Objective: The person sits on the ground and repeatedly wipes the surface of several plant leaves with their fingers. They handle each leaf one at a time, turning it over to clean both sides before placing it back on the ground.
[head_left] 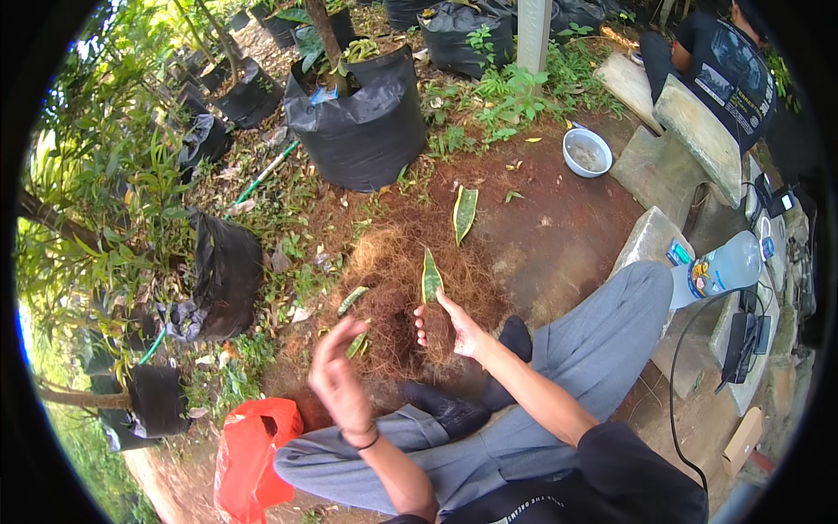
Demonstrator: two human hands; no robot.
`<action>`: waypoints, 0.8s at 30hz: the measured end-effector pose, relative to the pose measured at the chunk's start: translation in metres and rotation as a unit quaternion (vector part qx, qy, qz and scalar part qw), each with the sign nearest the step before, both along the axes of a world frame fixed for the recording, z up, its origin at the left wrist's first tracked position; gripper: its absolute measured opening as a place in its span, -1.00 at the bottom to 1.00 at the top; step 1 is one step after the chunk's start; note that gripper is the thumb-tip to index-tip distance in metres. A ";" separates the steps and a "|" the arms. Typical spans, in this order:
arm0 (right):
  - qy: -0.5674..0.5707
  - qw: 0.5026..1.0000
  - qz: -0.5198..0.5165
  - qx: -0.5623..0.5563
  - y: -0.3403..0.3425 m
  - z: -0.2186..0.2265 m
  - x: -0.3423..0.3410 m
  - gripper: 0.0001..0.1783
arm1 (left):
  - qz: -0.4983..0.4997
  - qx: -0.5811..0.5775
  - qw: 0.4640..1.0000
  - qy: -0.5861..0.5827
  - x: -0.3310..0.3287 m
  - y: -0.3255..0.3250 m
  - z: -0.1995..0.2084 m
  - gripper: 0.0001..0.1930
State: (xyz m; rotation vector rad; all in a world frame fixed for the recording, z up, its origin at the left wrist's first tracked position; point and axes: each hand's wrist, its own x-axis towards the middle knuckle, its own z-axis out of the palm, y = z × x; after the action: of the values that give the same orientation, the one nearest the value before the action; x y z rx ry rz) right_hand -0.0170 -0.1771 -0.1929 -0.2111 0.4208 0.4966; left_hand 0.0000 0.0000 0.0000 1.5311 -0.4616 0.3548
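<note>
My right hand (456, 325) is closed around a snake plant leaf (431, 278) with a yellow edge, held upright, its lower end wrapped in brown fibre. My left hand (339, 377) is raised to the left of it, slightly blurred, with fingers stretched out and nothing in them. Beneath both hands spreads a loose heap of brown coconut fibre (384, 262). Another snake plant leaf (465, 215) lies at the heap's far edge. On its left side rests a smaller leaf piece (353, 300), and one more is partly hidden beside my left hand.
A red plastic bag (253, 458) lies at my left knee. Beyond the heap stand black grow bags (353, 131) with plants. A pale bowl (587, 153) sits at the far right. Stone benches (698, 131) carry a large water bottle (720, 266) and cables; another person (720, 74) sits there.
</note>
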 end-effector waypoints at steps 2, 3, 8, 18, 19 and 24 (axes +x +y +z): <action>-0.003 1.000 0.005 -0.004 -0.001 -0.002 0.002 -0.38 | 0.080 -0.040 0.996 -0.018 0.003 0.008 -0.006 -0.40; -0.002 1.000 0.005 -0.008 -0.002 -0.002 0.001 -0.38 | 0.108 -0.061 0.991 -0.056 0.017 0.012 -0.012 -0.37; -0.006 1.000 0.004 0.008 0.004 0.006 0.000 -0.15 | 0.060 -0.232 0.962 0.129 0.042 0.002 -0.052 -0.34; 0.085 0.987 -0.056 -0.125 0.011 0.006 0.001 -0.22 | 0.083 0.198 0.935 0.281 0.004 -0.060 -0.135 -0.37; 0.131 0.976 -0.062 -0.165 0.012 0.006 0.002 -0.25 | 0.098 0.322 0.919 0.204 0.001 -0.058 -0.139 -0.33; 0.116 0.984 -0.048 -0.125 0.008 0.002 0.002 -0.36 | 0.066 0.215 0.932 0.285 -0.013 -0.054 -0.158 -0.23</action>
State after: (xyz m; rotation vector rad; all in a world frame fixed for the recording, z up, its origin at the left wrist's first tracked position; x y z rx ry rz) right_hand -0.0151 -0.1689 -0.1910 -0.3746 0.7185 0.3743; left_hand -0.0134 -0.0544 -0.1579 2.0035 0.0332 -0.1119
